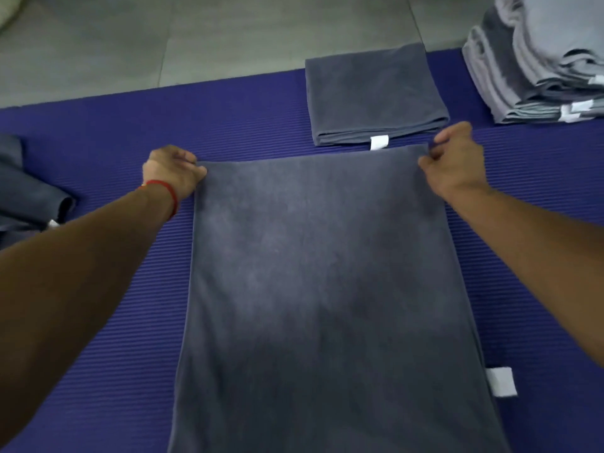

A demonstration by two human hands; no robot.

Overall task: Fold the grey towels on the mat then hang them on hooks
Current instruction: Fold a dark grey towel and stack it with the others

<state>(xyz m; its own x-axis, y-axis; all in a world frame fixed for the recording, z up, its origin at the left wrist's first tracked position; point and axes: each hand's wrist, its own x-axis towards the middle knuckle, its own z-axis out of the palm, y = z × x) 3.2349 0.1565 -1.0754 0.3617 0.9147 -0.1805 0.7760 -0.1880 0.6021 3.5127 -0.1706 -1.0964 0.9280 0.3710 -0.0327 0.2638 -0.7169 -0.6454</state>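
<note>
A long dark grey towel point(323, 289) lies flat on the purple ribbed mat point(98, 132), stretching from the bottom edge of the view up to the middle. My left hand point(173, 173) pinches its far left corner. My right hand point(456, 156) pinches its far right corner. A white label point(500, 382) sticks out from the towel's right edge near the bottom. Just beyond the far edge sits a folded grey towel point(376, 93) with a white tag at its near side.
A stack of several folded lighter grey towels point(536, 60) stands at the far right on the mat. A crumpled grey towel point(29, 191) lies at the left edge. Grey tiled floor point(196, 34) runs beyond the mat.
</note>
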